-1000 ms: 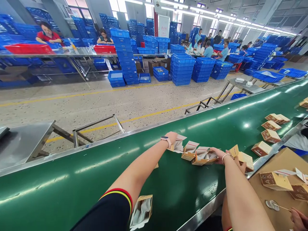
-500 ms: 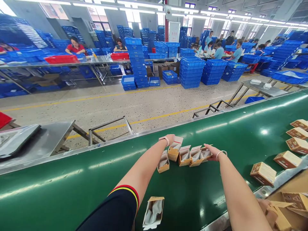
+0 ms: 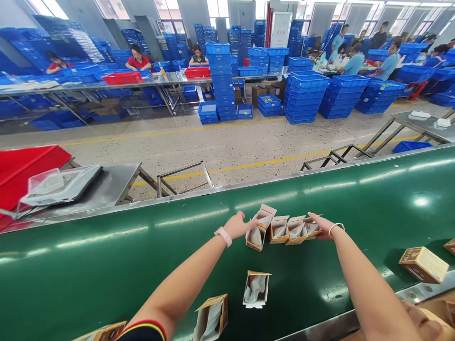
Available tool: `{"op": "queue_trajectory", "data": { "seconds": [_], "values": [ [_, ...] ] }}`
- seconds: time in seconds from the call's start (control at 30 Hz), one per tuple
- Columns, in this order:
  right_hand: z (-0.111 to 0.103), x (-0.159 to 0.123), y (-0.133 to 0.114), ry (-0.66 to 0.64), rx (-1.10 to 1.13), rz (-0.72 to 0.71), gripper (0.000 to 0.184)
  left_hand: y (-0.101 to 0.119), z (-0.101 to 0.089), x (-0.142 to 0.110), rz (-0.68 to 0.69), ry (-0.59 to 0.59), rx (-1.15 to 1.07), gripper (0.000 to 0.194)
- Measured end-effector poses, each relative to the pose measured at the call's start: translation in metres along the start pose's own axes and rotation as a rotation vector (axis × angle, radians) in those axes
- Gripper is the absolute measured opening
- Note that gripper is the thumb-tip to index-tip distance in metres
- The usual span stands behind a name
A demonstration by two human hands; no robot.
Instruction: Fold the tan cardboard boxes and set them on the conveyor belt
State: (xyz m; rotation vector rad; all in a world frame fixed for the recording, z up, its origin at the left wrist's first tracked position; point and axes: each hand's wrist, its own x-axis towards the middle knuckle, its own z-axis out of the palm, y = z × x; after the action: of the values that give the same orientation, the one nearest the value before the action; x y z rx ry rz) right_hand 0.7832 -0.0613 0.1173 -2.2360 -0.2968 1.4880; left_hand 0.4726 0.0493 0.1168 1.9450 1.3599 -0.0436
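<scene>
Inspector: Site overview first
Line checker: A large factory hall [image 3: 227, 14]. Stacks of blue plastic crates [image 3: 222, 80] fill the far side, and co-workers [image 3: 138, 61] sit at a long steel worktop [image 3: 88, 85]. Yellow lines mark the speckled floor [image 3: 177, 142]

Inspector: What lies closer?
Line checker: A green conveyor belt [image 3: 355, 199] crosses the view. Beyond it stands a steel worktop [image 3: 121, 182] carrying a clear plastic bag [image 3: 60, 184], with a red sheet [image 3: 24, 175] at its left end

Inspector: Location of the boxes?
Line checker: A tight row of open cardboard boxes [image 3: 279, 232] with white liners sits on the belt, between the hands. Two more open boxes [image 3: 256, 289] lie nearer the wearer, apart from the row. A closed printed box [image 3: 423, 264] lies well to the right

Inspector: State of the hands?
Line checker: The left hand [image 3: 240, 225], with a pink smartwatch [image 3: 223, 236] on its wrist, is spread, its fingertips just beside the leftmost box; contact cannot be confirmed. The right hand [image 3: 320, 229], wearing a thin bangle [image 3: 336, 227], has its fingers together over the rightmost box. No pinch is visible, and I cannot tell whether it grips
</scene>
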Motion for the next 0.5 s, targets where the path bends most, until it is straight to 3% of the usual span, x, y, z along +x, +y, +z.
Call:
{"op": "queue_trajectory", "data": {
  "seconds": [0.07,0.17,0.37,0.5],
  "values": [
    [-0.004,0.003,-0.002,0.017,0.004,0.010,0.040,-0.008,0.007,-0.015,0.019,-0.066,0.080,0.037],
    [-0.009,0.004,-0.007,0.047,0.016,0.020,0.039,-0.011,0.006,-0.013,0.061,-0.033,0.152,0.020],
    [-0.015,0.004,-0.004,0.038,0.071,0.024,0.038,-0.007,-0.034,0.044,0.115,0.052,0.156,0.014],
    [-0.012,0.010,0.002,0.009,0.086,-0.048,0.041,0.002,-0.040,0.082,0.145,0.023,0.062,0.014]
  ]
}}
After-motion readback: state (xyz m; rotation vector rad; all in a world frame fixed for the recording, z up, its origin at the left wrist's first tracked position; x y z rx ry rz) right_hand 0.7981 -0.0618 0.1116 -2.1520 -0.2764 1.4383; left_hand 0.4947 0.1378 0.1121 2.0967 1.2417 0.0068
